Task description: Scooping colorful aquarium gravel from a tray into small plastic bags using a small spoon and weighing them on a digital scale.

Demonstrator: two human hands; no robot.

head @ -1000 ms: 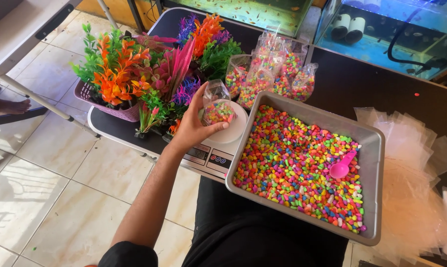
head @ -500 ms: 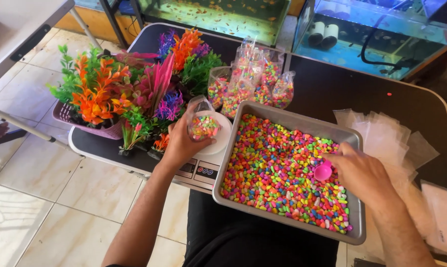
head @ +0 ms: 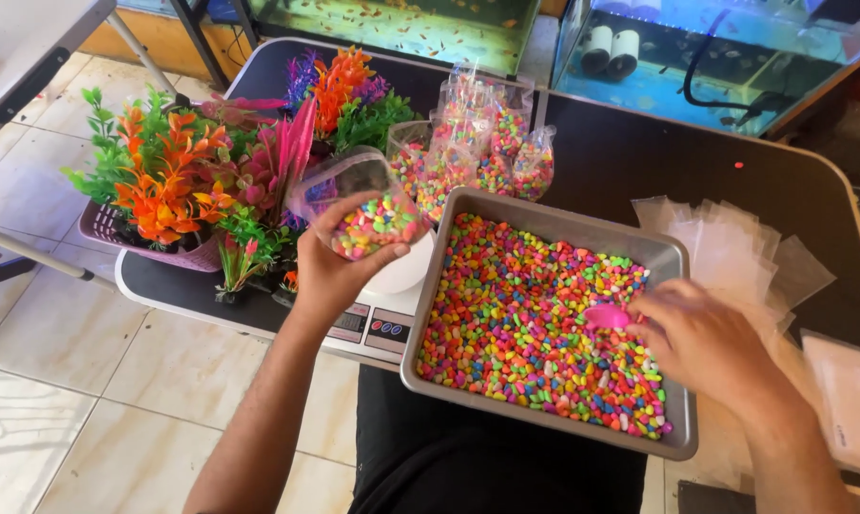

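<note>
Currently, left hand: fingers closed round a clear bag part-filled with coloured pebbles, held above the scale. Right hand: fingers gripping a pink scoop, resting in my metal tray of pebbles. Filled bags stand behind the tray; plastic plants sit left on the counter.
</note>
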